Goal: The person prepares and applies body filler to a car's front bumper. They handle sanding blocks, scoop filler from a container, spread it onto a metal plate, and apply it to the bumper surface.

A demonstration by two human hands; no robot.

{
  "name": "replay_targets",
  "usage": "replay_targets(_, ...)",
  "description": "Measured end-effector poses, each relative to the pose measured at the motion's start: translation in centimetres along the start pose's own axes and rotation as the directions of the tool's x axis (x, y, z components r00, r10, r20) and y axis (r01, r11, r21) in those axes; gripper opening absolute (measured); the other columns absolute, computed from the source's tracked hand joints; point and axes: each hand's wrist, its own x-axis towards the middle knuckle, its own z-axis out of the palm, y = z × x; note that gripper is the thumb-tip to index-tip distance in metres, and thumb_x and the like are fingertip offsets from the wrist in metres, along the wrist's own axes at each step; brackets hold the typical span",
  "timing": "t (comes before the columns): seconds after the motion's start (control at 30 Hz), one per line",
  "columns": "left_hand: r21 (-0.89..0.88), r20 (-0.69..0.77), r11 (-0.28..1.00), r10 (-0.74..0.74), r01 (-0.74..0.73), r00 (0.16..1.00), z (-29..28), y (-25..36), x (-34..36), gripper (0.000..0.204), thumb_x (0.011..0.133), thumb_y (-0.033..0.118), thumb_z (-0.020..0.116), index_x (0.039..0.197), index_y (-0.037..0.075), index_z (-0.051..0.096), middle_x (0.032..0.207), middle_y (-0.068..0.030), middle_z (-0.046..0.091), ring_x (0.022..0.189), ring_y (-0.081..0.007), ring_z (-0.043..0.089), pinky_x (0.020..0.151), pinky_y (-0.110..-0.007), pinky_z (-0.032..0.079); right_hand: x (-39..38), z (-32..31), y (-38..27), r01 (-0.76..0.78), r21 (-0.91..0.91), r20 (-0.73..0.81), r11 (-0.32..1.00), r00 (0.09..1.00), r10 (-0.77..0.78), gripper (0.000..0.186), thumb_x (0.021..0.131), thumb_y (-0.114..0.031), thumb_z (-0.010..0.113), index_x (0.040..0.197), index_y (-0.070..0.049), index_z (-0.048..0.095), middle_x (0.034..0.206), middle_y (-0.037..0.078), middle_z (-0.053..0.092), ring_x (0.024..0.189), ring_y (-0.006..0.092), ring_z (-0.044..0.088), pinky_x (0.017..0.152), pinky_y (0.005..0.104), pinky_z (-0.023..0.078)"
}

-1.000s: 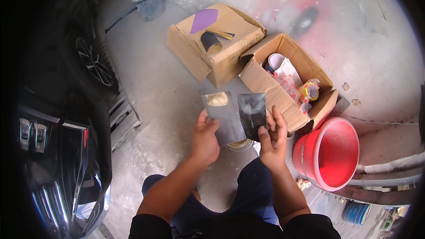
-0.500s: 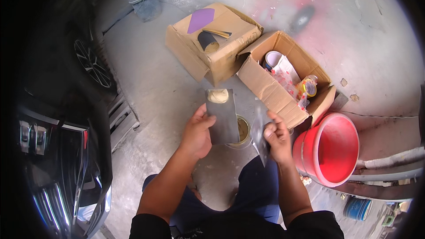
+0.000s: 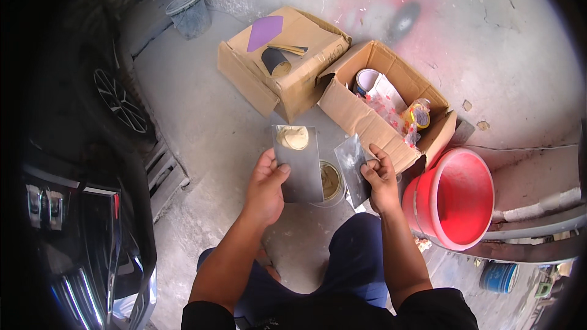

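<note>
My left hand (image 3: 265, 189) grips a flat grey plate (image 3: 301, 174) by its left edge, thumb on top. A cream dollop of putty (image 3: 292, 137) sits at the plate's far end. In my right hand (image 3: 383, 184), pinched between thumb and fingers, is a thin dark scraper blade (image 3: 353, 171) with whitish smears on its face. Between the two, lower down, stands an open round tin (image 3: 331, 182) with yellowish-brown paste inside; the plate hides its left part.
Ahead, a closed cardboard box (image 3: 306, 76) carries sandpaper pieces (image 3: 276, 61). Beside it an open carton (image 3: 367, 125) holds tape rolls and plastic. A red bucket (image 3: 422, 201) stands at right, a grey bucket (image 3: 188, 15) far left. A black car (image 3: 79, 208) is on my left.
The scraper in my right hand has turned from nearly edge-on and blurred to showing its smeared face. My left hand still holds the plate with putty. The whole view has shifted slightly.
</note>
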Motion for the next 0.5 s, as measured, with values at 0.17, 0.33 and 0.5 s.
replay_targets(0.17, 0.023, 0.095, 0.989, -0.151, 0.149, 0.984, -0.2, -1.1, -0.4, 0.043, 0.090, -0.002, 0.048, 0.133, 0.000, 0.046, 0.124, -0.0088, 0.057, 0.116, -0.0154, 0.051, 0.103, -0.031, 0.036, 0.1, 1.3, 0.8, 0.028, -0.040, -0.075, 0.999, 0.997, -0.031, 0.059, 0.087, 0.003, 0.060, 0.139, 0.001, 0.034, 0.085, 0.000, 0.053, 0.077, 0.0066, 0.051, 0.072, 0.0194, 0.042)
replay_targets(0.33, 0.078, 0.125, 0.953, -0.300, 0.292, 0.946, 0.2, -3.7, -1.5, 0.043, 0.091, -0.001, 0.050, 0.134, 0.000, 0.047, 0.126, -0.0078, 0.056, 0.117, -0.0143, 0.050, 0.102, -0.030, 0.036, 0.8, 4.2, 2.4, 0.096, -0.032, -0.027, 0.995, 0.995, -0.097, 0.061, 0.089, 0.003, 0.061, 0.141, 0.001, 0.030, 0.089, 0.000, 0.055, 0.079, 0.0066, 0.053, 0.075, 0.0194, 0.043)
replay_targets(0.5, 0.144, 0.117, 0.950, -0.296, 0.278, 0.948, 0.6, -4.2, -1.5, 0.045, 0.092, -0.002, 0.049, 0.137, -0.001, 0.045, 0.128, -0.0075, 0.055, 0.117, -0.0141, 0.050, 0.102, -0.030, 0.036, 0.5, 2.2, 3.5, 0.030, -0.013, -0.013, 0.999, 0.999, -0.030, 0.048, 0.095, -0.010, 0.058, 0.137, 0.000, 0.038, 0.091, 0.003, 0.060, 0.082, 0.0078, 0.055, 0.076, 0.0212, 0.045)
